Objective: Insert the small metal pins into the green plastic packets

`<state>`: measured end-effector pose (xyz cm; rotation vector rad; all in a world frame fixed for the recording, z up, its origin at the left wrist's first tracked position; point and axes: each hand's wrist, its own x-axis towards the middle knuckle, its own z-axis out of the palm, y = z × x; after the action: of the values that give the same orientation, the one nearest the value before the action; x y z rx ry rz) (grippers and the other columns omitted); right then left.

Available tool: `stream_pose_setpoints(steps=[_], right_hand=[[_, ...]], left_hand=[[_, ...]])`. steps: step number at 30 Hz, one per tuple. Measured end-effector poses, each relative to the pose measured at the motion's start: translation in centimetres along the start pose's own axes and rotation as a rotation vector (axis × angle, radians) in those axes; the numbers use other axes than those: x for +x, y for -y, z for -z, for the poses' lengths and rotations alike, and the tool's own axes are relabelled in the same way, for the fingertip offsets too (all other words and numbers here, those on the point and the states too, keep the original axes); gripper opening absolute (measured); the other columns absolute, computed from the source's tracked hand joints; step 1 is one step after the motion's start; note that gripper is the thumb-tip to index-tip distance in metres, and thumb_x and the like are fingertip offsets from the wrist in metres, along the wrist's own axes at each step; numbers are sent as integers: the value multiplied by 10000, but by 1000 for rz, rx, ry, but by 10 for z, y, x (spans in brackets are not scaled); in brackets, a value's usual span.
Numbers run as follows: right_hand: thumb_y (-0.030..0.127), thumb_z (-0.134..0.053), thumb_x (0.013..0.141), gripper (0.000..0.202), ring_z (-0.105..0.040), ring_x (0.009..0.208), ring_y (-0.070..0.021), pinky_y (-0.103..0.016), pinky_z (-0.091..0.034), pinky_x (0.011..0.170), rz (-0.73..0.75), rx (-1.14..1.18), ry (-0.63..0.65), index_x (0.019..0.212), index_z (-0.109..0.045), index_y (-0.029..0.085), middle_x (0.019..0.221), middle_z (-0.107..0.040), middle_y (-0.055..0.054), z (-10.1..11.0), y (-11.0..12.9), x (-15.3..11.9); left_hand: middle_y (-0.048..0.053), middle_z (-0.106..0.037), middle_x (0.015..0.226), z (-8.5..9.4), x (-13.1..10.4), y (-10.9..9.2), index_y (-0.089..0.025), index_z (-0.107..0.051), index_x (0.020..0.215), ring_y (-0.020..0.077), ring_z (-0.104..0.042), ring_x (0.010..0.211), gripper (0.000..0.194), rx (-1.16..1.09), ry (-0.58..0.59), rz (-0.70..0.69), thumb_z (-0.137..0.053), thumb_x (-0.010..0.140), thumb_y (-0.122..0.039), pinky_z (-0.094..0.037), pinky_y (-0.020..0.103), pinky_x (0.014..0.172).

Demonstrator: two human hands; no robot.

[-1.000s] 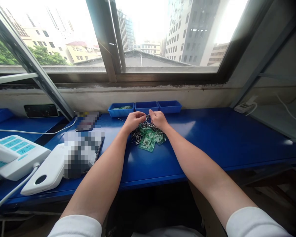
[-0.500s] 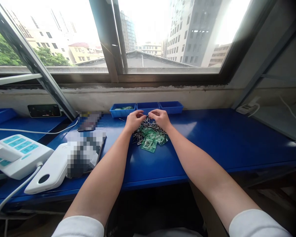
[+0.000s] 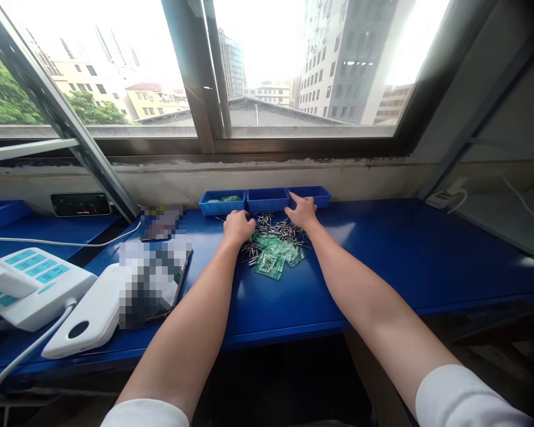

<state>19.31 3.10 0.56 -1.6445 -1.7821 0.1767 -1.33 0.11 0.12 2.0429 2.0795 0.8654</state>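
Observation:
A loose heap of small silvery metal pins [image 3: 273,225], which look like rivets, lies on the blue table. Clear green-tinted packets [image 3: 270,264] with similar pieces inside rest on the heap's near side. At the heap's left edge is my left hand [image 3: 239,227], palm down with its fingers curled; its fingertips and anything in them are hidden. Above the right far edge of the heap, my right hand [image 3: 303,213] has its index finger stretched toward the bins and its thumb apart, with nothing visible in it.
Three blue bins stand in a row behind the heap: the left bin [image 3: 209,209] holds green packets, beside a middle bin [image 3: 267,205] and a right bin [image 3: 323,199]. On the left are a power strip [image 3: 24,279], a white power bank [image 3: 86,314], and a phone [image 3: 80,204].
My hands were close together over the heap's far side. They have moved apart, the left a little left and nearer, the right toward the right bin with its index finger extended.

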Motion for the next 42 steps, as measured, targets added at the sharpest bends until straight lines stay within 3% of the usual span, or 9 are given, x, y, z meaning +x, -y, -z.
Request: stream_pose_setpoints(steps=[4,10,27,32,42], right_hand=[[332,-549,764,680,-350,1202,-330,-469,-353,976,24,-98,88,1420,-389,251,1451,-408,-4,-3,-5,0],[327,-514,793,691,-334,1187,-338,-486,-357,967,7,-147,107,1451,-311,268,1518,-284,31,-5,-7,0],[340,-469,806,681,-316,1209,-344,-498,-353,981,-11,-140,122,1459,-293,255,1537,-232,33,-7,-8,1],[349,-473,796,717,-339,1181,-332,-486,-357,970,-85,-149,28,1468,-261,212,1548,-203,-8,-4,-10,1],[371,-569,748,814,-306,1229,-366,-507,-340,978,-181,-159,60,1476,-228,242,1570,-75,-41,-5,-13,2]], left_hand=[[178,-594,1192,-5,-1,2,-145,-678,1067,342,-528,1133,405,62,79,-20,-469,805,-371,-413,427,946],[166,-606,1168,-7,0,4,-185,-684,1074,340,-536,1114,394,70,106,-12,-458,815,-377,-422,439,923],[63,-662,1152,-6,-2,2,-283,-733,1006,293,-555,1115,329,9,128,-84,-501,801,-392,-410,397,945],[62,-669,1144,-5,-2,1,-282,-733,1010,299,-561,1111,327,12,144,-82,-504,803,-386,-415,406,942],[27,-675,1137,-3,-3,-1,-287,-734,1009,273,-569,1101,313,26,151,-68,-510,807,-372,-433,365,929]])
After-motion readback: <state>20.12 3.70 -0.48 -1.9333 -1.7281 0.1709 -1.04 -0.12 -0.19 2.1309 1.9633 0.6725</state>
